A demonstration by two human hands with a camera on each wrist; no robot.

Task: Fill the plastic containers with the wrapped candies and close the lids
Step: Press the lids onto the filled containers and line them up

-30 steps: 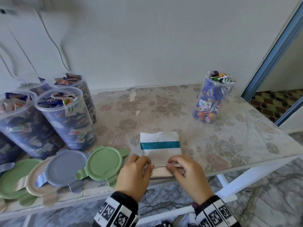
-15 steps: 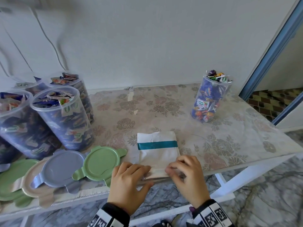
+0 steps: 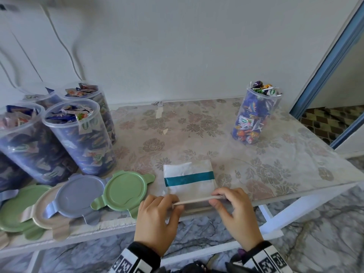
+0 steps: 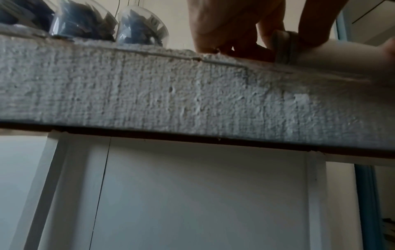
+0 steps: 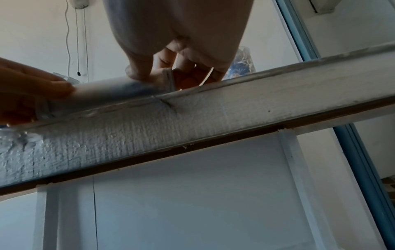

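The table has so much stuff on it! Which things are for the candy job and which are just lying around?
For the job:
- candy-filled containers
- lollipop container
- loose lids
- both hands, left and right, gripping the near edge of the white bag

Just lying about:
- floral table cover
- wall cables

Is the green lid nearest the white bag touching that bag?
Apart. The head view shows a strip of flowered tablecloth between the green lid and the white bag.

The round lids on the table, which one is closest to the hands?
The green round plastic lid lying just left of the white bag; the lilac lid and the others sit farther left.
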